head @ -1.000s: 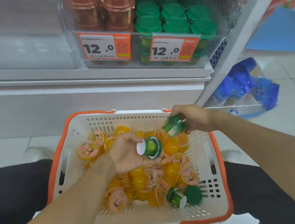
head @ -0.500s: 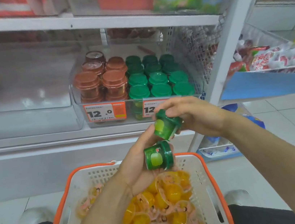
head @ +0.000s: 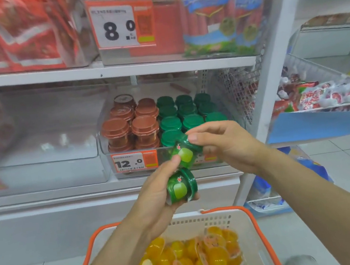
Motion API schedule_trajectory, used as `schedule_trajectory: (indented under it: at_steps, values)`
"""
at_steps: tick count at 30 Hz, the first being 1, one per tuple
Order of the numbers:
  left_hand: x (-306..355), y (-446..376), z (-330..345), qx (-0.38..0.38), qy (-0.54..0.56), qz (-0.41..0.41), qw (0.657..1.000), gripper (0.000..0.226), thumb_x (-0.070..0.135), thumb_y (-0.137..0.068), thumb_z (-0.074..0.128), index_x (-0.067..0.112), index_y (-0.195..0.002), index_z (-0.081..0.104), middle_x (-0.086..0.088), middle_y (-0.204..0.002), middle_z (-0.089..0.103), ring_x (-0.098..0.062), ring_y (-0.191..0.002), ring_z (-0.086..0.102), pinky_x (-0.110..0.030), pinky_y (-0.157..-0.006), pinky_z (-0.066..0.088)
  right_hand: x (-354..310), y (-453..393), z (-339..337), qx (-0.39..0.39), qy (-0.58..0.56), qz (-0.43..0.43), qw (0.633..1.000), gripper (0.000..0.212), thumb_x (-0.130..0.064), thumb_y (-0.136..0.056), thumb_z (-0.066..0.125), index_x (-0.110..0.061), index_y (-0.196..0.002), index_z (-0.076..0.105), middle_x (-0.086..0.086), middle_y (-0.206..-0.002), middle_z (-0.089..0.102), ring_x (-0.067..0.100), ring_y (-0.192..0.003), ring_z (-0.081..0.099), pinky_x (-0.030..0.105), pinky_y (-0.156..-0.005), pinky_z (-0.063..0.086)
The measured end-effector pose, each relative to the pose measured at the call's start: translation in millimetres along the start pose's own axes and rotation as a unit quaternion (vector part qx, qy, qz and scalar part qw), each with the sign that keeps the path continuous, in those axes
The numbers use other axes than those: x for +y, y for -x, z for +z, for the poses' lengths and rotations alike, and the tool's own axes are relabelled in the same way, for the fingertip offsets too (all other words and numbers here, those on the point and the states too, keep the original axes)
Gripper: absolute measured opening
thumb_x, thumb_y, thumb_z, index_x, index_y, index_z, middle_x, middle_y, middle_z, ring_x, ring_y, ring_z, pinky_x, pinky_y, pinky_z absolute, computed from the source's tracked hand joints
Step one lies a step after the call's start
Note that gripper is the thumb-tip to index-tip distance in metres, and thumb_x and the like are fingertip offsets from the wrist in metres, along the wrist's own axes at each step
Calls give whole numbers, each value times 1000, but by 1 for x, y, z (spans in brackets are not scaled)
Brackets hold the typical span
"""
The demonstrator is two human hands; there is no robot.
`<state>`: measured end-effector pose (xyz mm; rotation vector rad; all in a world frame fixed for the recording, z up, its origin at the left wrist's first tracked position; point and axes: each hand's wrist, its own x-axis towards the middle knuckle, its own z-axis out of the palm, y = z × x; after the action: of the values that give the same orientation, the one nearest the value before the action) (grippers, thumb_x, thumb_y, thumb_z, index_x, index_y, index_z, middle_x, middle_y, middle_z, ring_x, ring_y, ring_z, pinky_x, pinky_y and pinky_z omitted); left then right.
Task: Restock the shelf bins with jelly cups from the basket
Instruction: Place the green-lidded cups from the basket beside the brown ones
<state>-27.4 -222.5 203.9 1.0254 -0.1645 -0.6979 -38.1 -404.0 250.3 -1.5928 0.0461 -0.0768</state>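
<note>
Since the earlier frame both hands have risen from the basket [head: 259, 228] toward the shelf. The right hand [head: 223, 145] pinches one green jelly cup [head: 185, 153] at its rim, just in front of the bin of green cups [head: 190, 120]. The left hand [head: 155, 193], below and left of it, grips a second green cup [head: 180, 186], and its fingertip touches the upper cup. The brown cups [head: 132, 127] stand left of the green rows. I judge the pinch to be light: the tilted cup can slip, or knock the front stacked cups when pushed in.
</note>
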Motion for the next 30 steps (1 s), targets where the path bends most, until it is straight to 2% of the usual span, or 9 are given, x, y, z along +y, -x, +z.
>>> schedule_trajectory:
  at_steps: [3,5,8,11,13,17,22,25,30]
  values:
    - [25,-4,0,4,-48,8,999,39,41,-80,65,12,-106,71,-8,-92,71,-19,-71,64,-38,-63,56,-13,-15,6,41,-42,-41,997,26,-23,-68,79,-8,-89,77,10,-93,75,22,-92,68,43,-91,54]
    - [42,-6,-2,22,-73,16,997,32,36,-78,67,12,-99,69,-13,-93,69,-21,-69,65,-37,-58,57,-17,-29,7,87,-25,-67,994,12,-20,-73,82,-15,-84,79,5,-93,77,18,-93,68,42,-90,53]
    - [61,-3,-7,35,-119,28,992,13,24,-89,62,12,-93,68,-8,-80,70,-19,-62,65,-34,-52,56,-16,-52,6,167,75,-108,977,10,-19,-79,83,-17,-88,79,-1,-90,77,8,-86,70,28,-81,55]
    - [69,0,-17,47,-147,27,988,13,20,-91,61,12,-88,71,-4,-71,67,-20,-63,63,-34,-51,55,-7,-74,5,209,225,-127,943,23,-30,-79,82,-22,-100,79,-7,-99,76,8,-95,69,30,-90,55]
    - [69,-1,-22,48,-141,26,989,13,21,-89,63,10,-89,72,-7,-75,65,-23,-68,63,-36,-52,56,-4,-84,7,202,302,-128,923,28,-31,-82,79,-22,-108,77,-5,-108,74,8,-98,65,31,-96,52]
    - [72,-6,-17,34,-124,31,991,13,18,-93,58,10,-89,68,-4,-69,67,-17,-58,64,-35,-53,57,-7,-97,12,161,398,-130,894,29,-29,-87,74,-16,-114,75,-1,-119,71,7,-101,61,25,-99,46]
    - [77,-14,-13,10,-119,47,992,14,19,-89,60,7,-92,67,-4,-70,67,-19,-57,65,-36,-54,55,-5,-107,12,142,454,-131,870,29,-34,-87,73,-21,-112,75,1,-126,68,22,-124,58,43,-109,42]
    - [81,-14,-11,0,-95,65,993,23,25,-76,63,7,-88,67,-6,-72,67,-23,-58,66,-36,-52,55,-6,-108,10,138,460,-136,866,29,-36,-88,72,-22,-113,75,1,-127,68,21,-125,57,41,-111,41]
    - [83,-18,-8,27,-71,76,994,19,22,-91,54,7,-88,65,-7,-69,67,-24,-56,65,-34,-51,54,-4,-106,9,130,476,-140,858,30,-36,-90,70,-23,-117,74,2,-130,66,20,-125,56,36,-111,40]
